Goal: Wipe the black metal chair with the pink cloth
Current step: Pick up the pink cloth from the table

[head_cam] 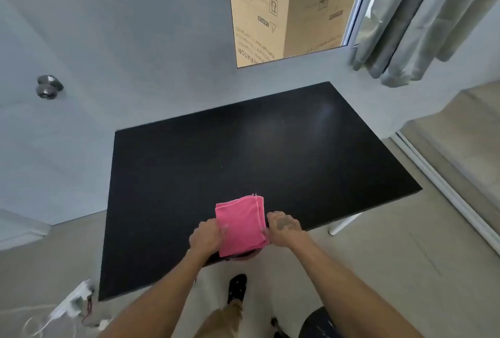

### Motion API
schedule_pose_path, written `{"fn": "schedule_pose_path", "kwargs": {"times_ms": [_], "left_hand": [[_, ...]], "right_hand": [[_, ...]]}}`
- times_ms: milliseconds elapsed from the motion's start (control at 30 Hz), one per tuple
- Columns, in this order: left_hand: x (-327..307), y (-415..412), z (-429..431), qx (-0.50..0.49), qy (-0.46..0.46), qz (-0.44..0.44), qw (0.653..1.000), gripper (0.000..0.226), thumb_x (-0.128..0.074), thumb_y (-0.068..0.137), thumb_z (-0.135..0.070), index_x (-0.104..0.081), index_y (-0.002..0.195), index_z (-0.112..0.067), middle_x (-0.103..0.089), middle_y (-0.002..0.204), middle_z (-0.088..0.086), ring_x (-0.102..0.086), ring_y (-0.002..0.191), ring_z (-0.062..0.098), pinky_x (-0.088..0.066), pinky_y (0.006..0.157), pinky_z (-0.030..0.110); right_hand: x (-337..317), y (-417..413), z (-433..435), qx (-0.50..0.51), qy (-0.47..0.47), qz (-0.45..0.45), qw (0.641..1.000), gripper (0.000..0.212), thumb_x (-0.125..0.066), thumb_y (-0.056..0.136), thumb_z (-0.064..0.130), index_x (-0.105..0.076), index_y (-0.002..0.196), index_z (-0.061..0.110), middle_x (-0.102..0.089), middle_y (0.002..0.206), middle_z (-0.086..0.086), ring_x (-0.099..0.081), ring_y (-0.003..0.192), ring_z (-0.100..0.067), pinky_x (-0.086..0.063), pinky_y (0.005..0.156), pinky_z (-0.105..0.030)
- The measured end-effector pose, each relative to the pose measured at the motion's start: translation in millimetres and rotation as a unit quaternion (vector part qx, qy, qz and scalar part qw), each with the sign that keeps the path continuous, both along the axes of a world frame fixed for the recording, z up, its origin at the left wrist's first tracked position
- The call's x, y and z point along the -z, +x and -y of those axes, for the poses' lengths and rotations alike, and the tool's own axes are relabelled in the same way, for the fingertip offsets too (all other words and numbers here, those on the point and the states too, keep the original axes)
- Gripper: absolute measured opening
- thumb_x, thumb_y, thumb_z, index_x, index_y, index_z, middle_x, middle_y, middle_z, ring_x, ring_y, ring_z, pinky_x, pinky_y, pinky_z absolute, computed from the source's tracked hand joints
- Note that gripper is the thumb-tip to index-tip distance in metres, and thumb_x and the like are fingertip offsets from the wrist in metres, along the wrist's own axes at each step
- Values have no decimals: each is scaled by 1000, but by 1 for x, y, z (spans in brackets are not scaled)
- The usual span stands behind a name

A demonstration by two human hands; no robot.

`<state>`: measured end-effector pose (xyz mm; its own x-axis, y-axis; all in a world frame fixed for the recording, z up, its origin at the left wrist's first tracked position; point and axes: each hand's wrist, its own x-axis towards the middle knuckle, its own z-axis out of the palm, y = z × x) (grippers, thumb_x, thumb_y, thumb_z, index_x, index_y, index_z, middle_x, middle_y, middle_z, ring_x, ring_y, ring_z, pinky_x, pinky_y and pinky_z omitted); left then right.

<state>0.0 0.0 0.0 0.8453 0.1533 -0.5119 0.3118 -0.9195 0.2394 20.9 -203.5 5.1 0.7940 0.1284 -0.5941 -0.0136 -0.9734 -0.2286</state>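
A folded pink cloth (pixel 240 225) lies near the front edge of a black tabletop (pixel 243 153). My left hand (pixel 205 236) grips the cloth's left edge with curled fingers. My right hand (pixel 284 228) holds the cloth's right edge, fingers curled at its side. A dark rounded shape with pale specks (pixel 322 322) shows at the bottom edge, right of my legs; I cannot tell whether it is the black metal chair.
A white table leg (pixel 342 225) stands under the right front corner. A white power strip with cables (pixel 73 302) lies on the floor at the left. A door with a metal knob (pixel 48 86) is at the left, curtains (pixel 422 18) and a sliding-door track at the right.
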Motion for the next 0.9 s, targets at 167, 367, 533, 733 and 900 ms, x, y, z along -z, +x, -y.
{"fn": "schedule_pose_path", "kwargs": {"times_ms": [167,367,533,733,900], "left_hand": [[24,26,-17,-62,-7,4,998,44,-53,98,-52,-64,100,-9,-68,98,8,-69,88,26,-60,80,42],[48,45,-23,-90,-61,-35,993,37,-69,89,-45,-66,84,-9,-67,78,3,-69,72,23,-60,68,35],[53,50,-23,-69,-100,-29,992,23,-71,90,-27,-64,78,-9,-68,74,5,-66,64,20,-50,54,29],[29,66,7,-22,-245,0,969,18,-61,92,-11,-57,77,-2,-62,72,9,-53,61,19,-46,59,36],[8,74,63,84,-292,30,952,11,-54,96,-11,-54,85,-7,-58,78,4,-51,66,16,-41,59,31]], "right_hand": [[26,18,-22,65,-21,14,998,54,-43,100,53,-50,132,11,-54,130,-8,-57,116,-26,-47,95,-41],[50,22,-43,170,-26,17,985,59,-54,92,60,-51,127,12,-57,123,-7,-60,106,-22,-51,85,-35],[57,18,-51,213,0,3,977,43,-54,97,50,-59,118,13,-58,121,-5,-61,106,-22,-51,87,-33],[48,9,-33,266,121,10,956,26,-59,97,33,-62,102,8,-63,99,-10,-65,94,-28,-50,74,-34],[36,-26,6,532,250,41,808,15,-63,87,9,-64,101,3,-63,91,-6,-61,87,-21,-53,72,-37]]}}
